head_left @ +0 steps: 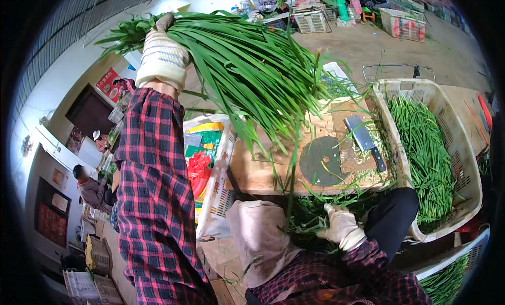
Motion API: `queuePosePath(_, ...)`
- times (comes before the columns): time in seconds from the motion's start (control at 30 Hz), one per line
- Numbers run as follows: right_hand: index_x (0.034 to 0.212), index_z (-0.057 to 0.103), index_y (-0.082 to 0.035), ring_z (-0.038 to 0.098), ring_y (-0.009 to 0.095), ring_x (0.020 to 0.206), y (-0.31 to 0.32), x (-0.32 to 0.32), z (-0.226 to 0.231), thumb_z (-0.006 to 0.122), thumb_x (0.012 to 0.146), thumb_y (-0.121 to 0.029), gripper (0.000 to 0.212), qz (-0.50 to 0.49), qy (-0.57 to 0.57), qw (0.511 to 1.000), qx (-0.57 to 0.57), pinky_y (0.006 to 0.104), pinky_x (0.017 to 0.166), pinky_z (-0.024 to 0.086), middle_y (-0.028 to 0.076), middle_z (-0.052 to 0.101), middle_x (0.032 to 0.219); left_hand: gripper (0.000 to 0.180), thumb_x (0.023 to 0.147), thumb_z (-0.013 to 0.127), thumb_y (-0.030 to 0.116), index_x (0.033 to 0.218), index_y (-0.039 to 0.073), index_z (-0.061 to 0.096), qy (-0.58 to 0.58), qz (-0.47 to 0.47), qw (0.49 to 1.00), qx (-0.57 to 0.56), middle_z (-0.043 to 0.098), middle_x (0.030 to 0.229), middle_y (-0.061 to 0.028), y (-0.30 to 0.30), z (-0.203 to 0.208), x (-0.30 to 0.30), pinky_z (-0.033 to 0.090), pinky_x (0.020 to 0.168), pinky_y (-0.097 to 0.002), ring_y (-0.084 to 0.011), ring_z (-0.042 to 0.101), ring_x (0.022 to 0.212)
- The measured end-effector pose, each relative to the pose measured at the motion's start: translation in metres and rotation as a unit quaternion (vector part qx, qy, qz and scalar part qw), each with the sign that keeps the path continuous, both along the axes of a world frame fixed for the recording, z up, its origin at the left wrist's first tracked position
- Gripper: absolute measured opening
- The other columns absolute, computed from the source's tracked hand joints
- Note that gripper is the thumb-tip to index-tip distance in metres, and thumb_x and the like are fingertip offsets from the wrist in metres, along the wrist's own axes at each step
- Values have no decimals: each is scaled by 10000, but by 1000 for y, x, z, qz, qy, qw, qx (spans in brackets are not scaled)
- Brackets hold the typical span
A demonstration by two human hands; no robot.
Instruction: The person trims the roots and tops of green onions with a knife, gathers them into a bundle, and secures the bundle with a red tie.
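Note:
My left hand (163,52), in a white knitted glove, is raised at the upper left with its fingers wrapped round one end of a big bunch of garlic chives (252,63). The long flat leaves fan out to the right and droop over a wooden board (252,171). Low in front of the board is my right hand (341,227), also gloved, thumb and fingers apart, beside loose green leaves (310,210). I see nothing held in it. A cleaver (362,134) with a black handle lies on the board's right part, near chopped bits and a dark round patch (322,160).
A pale plastic crate (386,89) of thin green stalks (421,152) stands at the right; another crate with greens (447,278) sits below it. Left of the board, a white basket (223,173) holds colourful plastic bags (202,165). Other people (92,186) sit farther off among crates.

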State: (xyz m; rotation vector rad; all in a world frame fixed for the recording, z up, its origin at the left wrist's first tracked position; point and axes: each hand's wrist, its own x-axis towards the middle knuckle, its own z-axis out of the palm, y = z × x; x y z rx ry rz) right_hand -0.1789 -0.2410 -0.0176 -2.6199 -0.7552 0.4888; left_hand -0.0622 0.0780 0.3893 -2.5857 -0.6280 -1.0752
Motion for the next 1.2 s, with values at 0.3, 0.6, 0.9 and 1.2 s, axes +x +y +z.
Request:
queuePosePath(0.3, 1247, 538, -36, 595, 213, 1066, 83, 71, 120, 569, 949, -197, 340, 94, 270, 526, 801, 334, 904, 486, 70, 593, 1200, 510, 841, 662, 248, 1292, 61, 517, -141, -280, 872, -377, 607, 1227, -56, 12, -19, -4, 414, 1051, -338, -182, 528, 1176)
queuePosePath(0.6, 1389, 393, 21, 460, 243, 1281, 88, 56, 78, 448, 872, 36, 520, 99, -258, 774, 570, 344, 1045, 390, 151, 500, 1358, 360, 885, 636, 230, 1220, 116, 571, -239, -324, 711, -577, 653, 1115, -25, 20, -2, -25, 467, 974, -425, -238, 568, 1072)
queuePosePath(0.9, 1032, 648, -13, 602, 149, 785, 66, 23, 11, 501, 980, -237, 273, -148, 300, 599, 727, 297, 760, 484, 18, 673, 883, 646, 724, 748, 217, 1306, 85, 503, -108, -272, 865, -408, 592, 1208, -129, 38, -58, 25, 449, 987, -368, -258, 566, 1097)
queuePosePath(1.2, 1331, 463, -1, 550, 218, 1116, 78, 53, 10, 664, 860, -249, 569, -127, 174, 761, 612, 323, 936, 447, 138, 564, 1253, 542, 797, 674, 62, 1312, 74, 507, -285, -336, 364, -821, 628, 1155, -91, -7, -74, 63, 494, 890, -311, -232, 606, 963)
